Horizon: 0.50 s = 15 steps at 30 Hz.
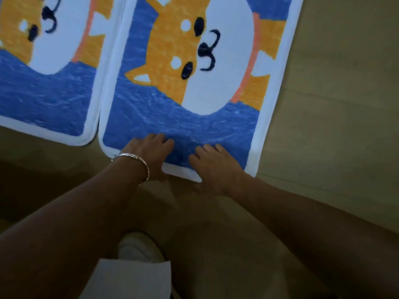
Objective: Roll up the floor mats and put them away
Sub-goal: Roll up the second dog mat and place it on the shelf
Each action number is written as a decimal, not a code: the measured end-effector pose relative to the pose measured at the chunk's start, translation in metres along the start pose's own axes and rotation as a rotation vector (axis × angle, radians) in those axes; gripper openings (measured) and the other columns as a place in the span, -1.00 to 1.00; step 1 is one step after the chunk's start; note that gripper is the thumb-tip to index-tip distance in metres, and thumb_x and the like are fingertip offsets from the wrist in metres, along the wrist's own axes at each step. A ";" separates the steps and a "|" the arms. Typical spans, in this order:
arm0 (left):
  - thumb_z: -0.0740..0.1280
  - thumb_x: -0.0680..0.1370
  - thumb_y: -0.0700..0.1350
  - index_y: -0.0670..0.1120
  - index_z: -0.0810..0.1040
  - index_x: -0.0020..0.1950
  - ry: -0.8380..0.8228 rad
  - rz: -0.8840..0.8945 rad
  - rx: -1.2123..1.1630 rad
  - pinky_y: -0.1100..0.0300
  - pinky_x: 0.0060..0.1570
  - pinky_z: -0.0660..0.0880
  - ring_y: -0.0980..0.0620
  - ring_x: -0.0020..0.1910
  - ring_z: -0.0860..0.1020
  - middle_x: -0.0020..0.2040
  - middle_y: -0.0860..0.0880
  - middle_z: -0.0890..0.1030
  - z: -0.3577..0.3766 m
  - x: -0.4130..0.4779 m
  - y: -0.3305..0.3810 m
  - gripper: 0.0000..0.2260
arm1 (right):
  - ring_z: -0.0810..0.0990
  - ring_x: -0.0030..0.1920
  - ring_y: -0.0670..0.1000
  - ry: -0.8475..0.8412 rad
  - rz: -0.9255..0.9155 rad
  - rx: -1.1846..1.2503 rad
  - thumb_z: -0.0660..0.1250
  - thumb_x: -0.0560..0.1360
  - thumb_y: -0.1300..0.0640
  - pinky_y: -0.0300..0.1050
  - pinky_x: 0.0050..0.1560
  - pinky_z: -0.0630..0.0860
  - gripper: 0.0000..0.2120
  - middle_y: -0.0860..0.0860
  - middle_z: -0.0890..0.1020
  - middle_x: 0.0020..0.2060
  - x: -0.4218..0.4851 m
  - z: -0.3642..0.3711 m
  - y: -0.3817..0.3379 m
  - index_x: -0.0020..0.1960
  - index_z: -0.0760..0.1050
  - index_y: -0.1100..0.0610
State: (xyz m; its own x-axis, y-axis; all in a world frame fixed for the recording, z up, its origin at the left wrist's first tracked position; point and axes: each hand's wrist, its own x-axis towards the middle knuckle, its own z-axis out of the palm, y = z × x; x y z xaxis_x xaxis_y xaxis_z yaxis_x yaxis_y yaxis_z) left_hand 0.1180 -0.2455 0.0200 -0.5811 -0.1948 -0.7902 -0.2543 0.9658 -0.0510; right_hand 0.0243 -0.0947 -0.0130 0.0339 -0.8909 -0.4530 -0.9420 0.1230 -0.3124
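Two floor mats lie flat side by side on the wooden floor. Each is blue with a white border and an orange-and-white dog face. The right mat (151,111) fills the middle of the view; the left mat (49,98) is cut off by the left edge. My left hand (146,152), with a silver bracelet on the wrist, and my right hand (213,165) both grip the near edge of the right mat, fingers on top of the blue pile. The thumbs are hidden under the white border, which looks slightly lifted.
Bare wooden floor (334,104) stretches to the right of the mats and in front of them. A white shoe (138,249) and a pale trouser leg (125,279) show at the bottom, between my arms.
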 end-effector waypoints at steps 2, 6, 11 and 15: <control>0.42 0.34 0.26 0.02 0.31 0.23 -0.002 0.044 0.059 0.07 0.06 0.38 -0.02 0.20 0.40 0.19 -0.01 0.38 0.010 0.009 -0.003 -0.40 | 0.50 -0.09 0.07 0.062 -0.072 -0.095 0.44 0.29 -0.26 -0.02 -0.03 0.32 -0.50 0.05 0.53 -0.11 0.007 0.012 0.000 0.02 0.52 0.10; 0.32 0.40 0.29 0.06 0.41 0.01 0.066 0.155 0.109 0.13 -0.04 0.32 0.02 0.10 0.46 0.06 0.04 0.45 0.006 0.032 0.000 -0.63 | 0.47 -0.36 0.04 0.218 -0.182 -0.170 0.47 0.19 -0.17 -0.04 -0.19 0.16 -0.67 0.01 0.51 -0.40 0.019 0.033 0.014 -0.29 0.53 0.07; 0.02 0.46 0.35 0.05 0.46 -0.09 0.277 0.251 0.023 0.15 -0.18 0.33 -0.02 0.00 0.53 -0.05 0.04 0.52 -0.027 0.057 0.020 -0.57 | 0.55 -0.14 0.05 0.080 -0.177 -0.191 0.30 0.39 -0.15 -0.04 -0.05 0.26 -0.73 0.00 0.59 -0.21 0.019 -0.005 0.064 -0.10 0.52 0.05; 0.19 0.49 0.31 0.05 0.42 0.25 0.307 0.248 -0.078 0.11 -0.02 0.37 -0.01 0.15 0.43 0.14 0.00 0.46 -0.072 0.091 0.045 -0.54 | 0.51 0.12 0.10 0.075 0.091 -0.106 0.14 0.52 -0.10 -0.03 0.07 0.29 -0.78 0.05 0.57 0.04 -0.001 -0.043 0.137 -0.01 0.43 0.02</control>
State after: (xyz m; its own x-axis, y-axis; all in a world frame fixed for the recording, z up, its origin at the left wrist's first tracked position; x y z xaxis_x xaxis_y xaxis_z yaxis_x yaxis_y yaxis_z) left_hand -0.0020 -0.2318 -0.0107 -0.8332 -0.0106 -0.5528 -0.1283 0.9762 0.1747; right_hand -0.1189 -0.0959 -0.0192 -0.0749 -0.9087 -0.4106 -0.9701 0.1617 -0.1810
